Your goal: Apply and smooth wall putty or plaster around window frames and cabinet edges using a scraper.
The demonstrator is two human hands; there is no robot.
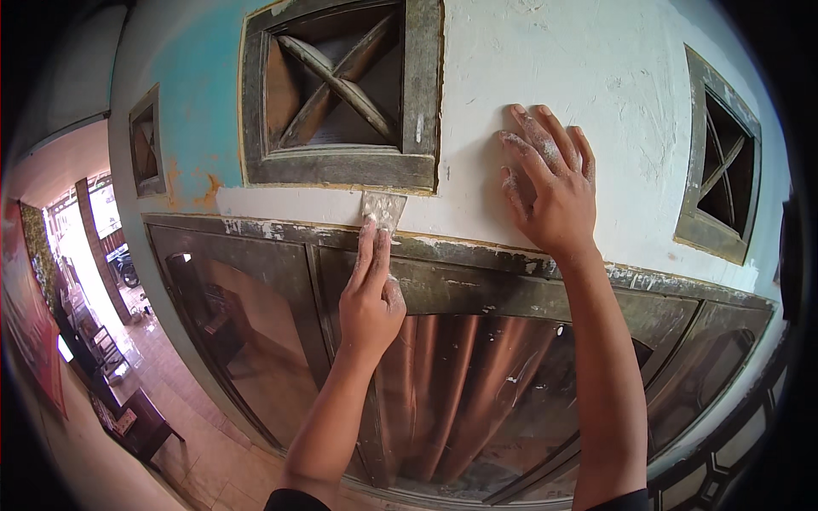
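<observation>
My left hand [372,302] is closed on a putty knife [383,209], two fingers stretched along its broad metal blade. The blade lies against the strip of white-coated wall [290,204] between the square wooden vent frame [341,170] and the long window frame below. Its handle is hidden in my palm. To the right, my right hand [554,187] rests on the white wall [486,77], fingers spread, holding nothing. White paste covers several of its fingertips.
Turquoise paint [200,85] shows left of the vent. Smaller crossed vents sit at the far left [147,140] and right [722,162]. Below runs a wide glass window [477,383] with brown curtains behind. Down left, a dark wooden chair [149,426] stands on the tiled floor [213,460].
</observation>
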